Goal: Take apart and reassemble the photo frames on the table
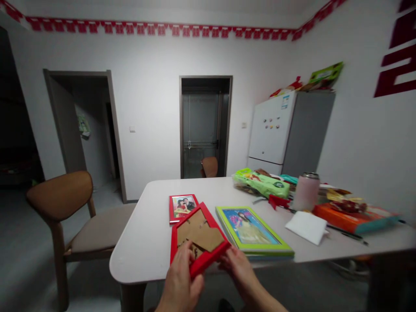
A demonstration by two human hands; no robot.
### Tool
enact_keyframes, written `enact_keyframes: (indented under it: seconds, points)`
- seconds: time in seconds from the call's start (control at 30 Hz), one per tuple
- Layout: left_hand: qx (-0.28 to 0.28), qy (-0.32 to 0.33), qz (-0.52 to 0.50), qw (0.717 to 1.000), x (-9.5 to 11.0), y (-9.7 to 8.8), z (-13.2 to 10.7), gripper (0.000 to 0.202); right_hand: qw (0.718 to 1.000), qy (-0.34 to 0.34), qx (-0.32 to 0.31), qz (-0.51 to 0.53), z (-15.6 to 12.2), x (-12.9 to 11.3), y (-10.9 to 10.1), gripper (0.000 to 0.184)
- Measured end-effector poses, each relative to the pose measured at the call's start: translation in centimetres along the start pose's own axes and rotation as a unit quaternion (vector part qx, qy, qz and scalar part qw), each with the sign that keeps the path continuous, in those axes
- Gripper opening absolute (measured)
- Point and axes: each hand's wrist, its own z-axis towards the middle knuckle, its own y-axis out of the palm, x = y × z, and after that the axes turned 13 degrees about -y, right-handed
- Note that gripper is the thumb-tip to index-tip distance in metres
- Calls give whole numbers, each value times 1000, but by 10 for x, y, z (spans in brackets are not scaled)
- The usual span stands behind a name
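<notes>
I hold a red rectangular picture frame with a brown board back over the near edge of the table, back side up. Its long axis runs roughly from 11 to 5 o'clock, and a flat brown flap lies slanted across the board toward 4. My left hand grips its edge at 7 o'clock, my right hand its corner at 4; I cannot tell whether it touches the pale, round-cornered table. From it, a smaller-looking red photo frame lies at 11, a lime-green photo frame at 3, and a pink bottle stands at 2. A brown wooden chair stands at 9, a white-fronted fridge at 1.
</notes>
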Motion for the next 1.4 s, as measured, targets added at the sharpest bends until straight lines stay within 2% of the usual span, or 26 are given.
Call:
enact_keyframes:
  seconds: [0.07,0.1,0.17,0.23,0.3,0.37,0.43,0.47,0.53,0.6,0.67,0.73,0.83,0.9,1.03,1.13,1.2,1.27,1.33,1.4]
  points:
    - [46,-22,-135,990,14,4,1,34,991,74,-70,88,-17,8,23,41]
    - [54,-35,-193,979,21,7,1,25,984,88,-82,129,-23,10,34,43]
    - [48,-47,-285,956,34,13,5,19,977,72,-67,188,-28,7,47,41]
    - [35,-43,-345,937,45,16,12,24,977,12,-29,210,-23,-5,43,38]
    - [43,-31,-389,920,54,17,23,35,981,-40,-1,187,-8,-21,20,41]
    - [48,-42,-420,905,60,20,36,48,992,-35,18,116,17,-37,-16,49]
    - [8,-67,-442,895,62,32,48,59,999,4,32,-4,46,-50,-57,55]
    - [-25,-76,-444,893,62,41,54,61,997,-2,32,-76,60,-54,-77,54]
    - [-75,-80,-405,908,60,65,63,58,967,-32,-3,-254,85,-59,-113,49]
    - [-86,-81,-324,939,58,89,69,52,945,-36,-9,-324,103,-60,-141,44]
    - [-85,-85,-255,959,56,109,74,46,931,-34,-12,-364,113,-56,-160,39]
    - [-87,-87,-218,968,54,123,77,42,913,-35,-15,-407,117,-51,-172,36]
    - [-87,-86,-154,980,49,132,78,40,884,-40,-11,-466,117,-43,-182,37]
    - [-89,-81,-111,987,43,131,79,42,865,-46,-3,-500,117,-40,-184,36]
    - [-70,-78,-12,994,21,109,97,50,830,-75,26,-552,116,-47,-173,38]
    - [-36,-77,74,994,-7,79,125,55,816,-130,20,-563,105,-54,-141,41]
    - [-23,-79,133,988,-27,59,143,58,817,-174,-21,-549,91,-56,-109,38]
    - [-23,-77,184,980,-43,43,155,58,820,-237,-107,-510,72,-54,-73,34]
    - [-25,-65,225,972,-52,32,157,55,824,-285,-177,-456,54,-50,-41,32]
    - [-24,-48,258,965,-53,24,147,51,823,-314,-209,-426,40,-43,-18,31]
